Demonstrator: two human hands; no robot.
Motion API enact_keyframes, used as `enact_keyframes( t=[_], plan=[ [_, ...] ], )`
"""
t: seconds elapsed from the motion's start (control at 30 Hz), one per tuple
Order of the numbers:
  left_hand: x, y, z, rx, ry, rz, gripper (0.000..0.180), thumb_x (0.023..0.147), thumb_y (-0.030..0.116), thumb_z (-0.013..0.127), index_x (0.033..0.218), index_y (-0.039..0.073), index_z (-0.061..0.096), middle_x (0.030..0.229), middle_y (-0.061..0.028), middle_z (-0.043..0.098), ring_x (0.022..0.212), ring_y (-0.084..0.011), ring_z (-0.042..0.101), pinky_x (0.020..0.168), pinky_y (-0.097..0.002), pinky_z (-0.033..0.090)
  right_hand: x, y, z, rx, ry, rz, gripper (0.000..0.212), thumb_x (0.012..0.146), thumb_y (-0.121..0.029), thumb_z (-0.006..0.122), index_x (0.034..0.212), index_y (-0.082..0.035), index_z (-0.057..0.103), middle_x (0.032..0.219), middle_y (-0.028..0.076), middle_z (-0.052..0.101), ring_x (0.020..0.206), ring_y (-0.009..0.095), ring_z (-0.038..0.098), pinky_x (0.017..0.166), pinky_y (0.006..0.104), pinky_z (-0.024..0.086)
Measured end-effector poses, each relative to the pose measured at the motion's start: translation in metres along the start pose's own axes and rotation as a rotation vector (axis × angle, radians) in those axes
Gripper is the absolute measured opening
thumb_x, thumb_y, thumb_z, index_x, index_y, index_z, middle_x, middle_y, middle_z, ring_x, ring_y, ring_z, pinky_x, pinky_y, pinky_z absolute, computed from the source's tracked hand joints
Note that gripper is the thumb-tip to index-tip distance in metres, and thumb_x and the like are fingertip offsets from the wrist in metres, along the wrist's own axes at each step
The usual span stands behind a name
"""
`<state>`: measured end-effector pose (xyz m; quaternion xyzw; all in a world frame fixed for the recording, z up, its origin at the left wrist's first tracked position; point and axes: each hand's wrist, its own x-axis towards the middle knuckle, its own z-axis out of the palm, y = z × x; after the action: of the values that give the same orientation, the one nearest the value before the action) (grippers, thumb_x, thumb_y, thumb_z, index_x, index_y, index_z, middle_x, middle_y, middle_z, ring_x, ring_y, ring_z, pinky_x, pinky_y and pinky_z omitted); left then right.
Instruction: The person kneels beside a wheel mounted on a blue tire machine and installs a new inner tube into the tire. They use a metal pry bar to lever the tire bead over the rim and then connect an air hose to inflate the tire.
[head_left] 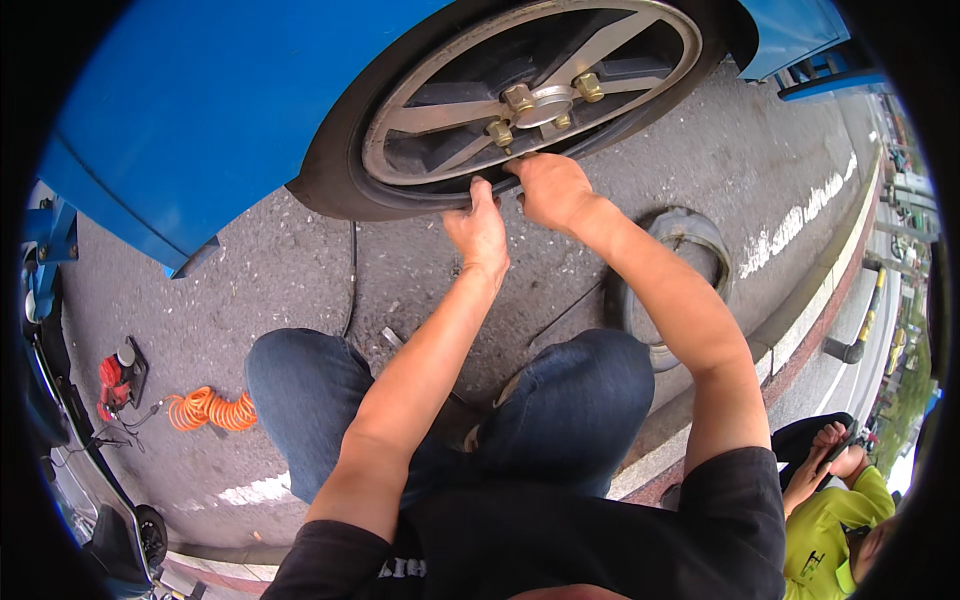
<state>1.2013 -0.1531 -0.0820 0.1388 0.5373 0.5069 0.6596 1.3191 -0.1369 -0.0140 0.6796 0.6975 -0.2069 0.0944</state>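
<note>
A wheel with a metal spoked rim (405, 120) and brass-coloured nuts (519, 97) sits under a blue vehicle body panel (200, 100). Its black tyre (335, 165) surrounds the rim. At the tyre's lower edge, my left hand (478, 232) grips the rubber, thumb up on the sidewall; the other fingers are mostly hidden. Just right of it, my right hand (555, 190) is closed, its fingertips against the lower edge of the rim. Whatever those fingers may pinch is too small to make out. The two hands are close together but apart.
Behind my right forearm a loose tyre (718, 250) lies on the asphalt. Left of my knees are an orange coiled hose (212, 410) and a red device (113, 385). A black hose (353, 280) runs along the ground. At lower right, a person in yellow-green (830, 530) holds a phone.
</note>
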Motion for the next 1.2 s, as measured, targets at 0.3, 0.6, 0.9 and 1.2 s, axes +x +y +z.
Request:
enact_keyframes(
  t=[0.3, 0.6, 0.9, 1.2],
  plan=[
    [0.005, -0.009, 0.002, -0.092, -0.031, -0.066, 0.035, 0.098, 0.012, 0.068, 0.124, -0.010, 0.059, 0.124, -0.0154, 0.067, 0.110, -0.0199, 0.064, 0.096, -0.0331, 0.050, 0.001, -0.024, 0.004, 0.112, 0.052, -0.062, 0.032, 0.086, -0.014, 0.066, 0.116, -0.005, 0.069, 0.115, 0.020, 0.072, 0.107, 0.039, 0.069, 0.091, 0.0468, 0.056],
    [0.005, -0.021, 0.005, -0.053, -0.029, 0.056, 0.033, 0.099, 0.018, 0.068, 0.120, -0.006, 0.061, 0.113, -0.0105, 0.068, 0.095, -0.0162, 0.065, 0.080, -0.0325, 0.054, 0.006, -0.024, -0.002, -0.311, -0.150, 0.053, 0.035, 0.086, -0.012, 0.066, 0.120, -0.003, 0.067, 0.112, 0.018, 0.074, 0.105, 0.029, 0.074, 0.086, 0.0384, 0.060],
    [0.020, -0.047, 0.007, -0.082, -0.029, 0.071, 0.032, 0.100, 0.021, 0.067, 0.117, -0.006, 0.063, 0.113, -0.0112, 0.069, 0.096, -0.0169, 0.065, 0.080, -0.0327, 0.055, 0.012, -0.029, -0.017, -0.504, -0.204, 0.178, 0.025, 0.089, -0.015, 0.067, 0.111, -0.008, 0.076, 0.115, 0.012, 0.076, 0.107, 0.025, 0.074, 0.085, 0.0338, 0.060],
    [0.013, -0.032, 0.011, -0.091, -0.010, 0.054, 0.032, 0.099, 0.021, 0.067, 0.116, -0.005, 0.063, 0.108, -0.0092, 0.068, 0.091, -0.0156, 0.063, 0.076, -0.0328, 0.053, 0.030, -0.031, -0.014, -0.401, -0.286, 0.315, 0.025, 0.089, -0.016, 0.068, 0.112, -0.010, 0.078, 0.116, 0.011, 0.077, 0.110, 0.025, 0.074, 0.087, 0.0335, 0.059]
  ],
)
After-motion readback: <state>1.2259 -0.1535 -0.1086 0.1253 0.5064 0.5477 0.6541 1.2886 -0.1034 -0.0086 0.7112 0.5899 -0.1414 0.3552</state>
